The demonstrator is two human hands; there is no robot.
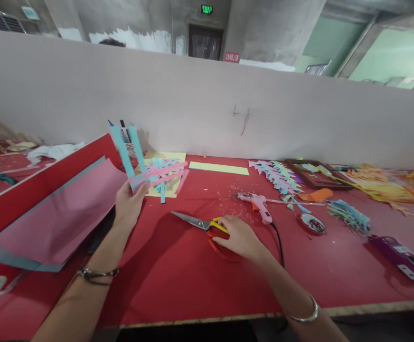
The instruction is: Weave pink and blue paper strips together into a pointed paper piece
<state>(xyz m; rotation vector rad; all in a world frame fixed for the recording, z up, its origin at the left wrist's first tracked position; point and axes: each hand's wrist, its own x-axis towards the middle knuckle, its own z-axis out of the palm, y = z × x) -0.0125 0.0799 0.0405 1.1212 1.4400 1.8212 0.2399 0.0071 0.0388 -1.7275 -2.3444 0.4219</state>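
Note:
My left hand point(130, 202) pinches a few paper strips, blue strips point(124, 154) standing up and pink strips point(167, 171) reaching right. Behind them a pile of small cut blue and pink pieces point(162, 166) lies on a yellow sheet point(151, 190), partly hidden by the strips. On the red tabletop, my right hand point(237, 237) has its fingers on the yellow and orange handles of a pair of scissors point(200, 223). Their blades point left and look closed. Just beyond that hand lies a pink hot glue gun point(258, 204) with a glue stick in its back.
Pink and blue sheets point(64, 213) lean at the left. A yellow strip point(219, 167) lies near the white partition point(192, 104). To the right are zigzag paper garlands point(276, 175), a small round dish point(313, 223), a wooden frame point(317, 178) and a purple power strip point(402, 259).

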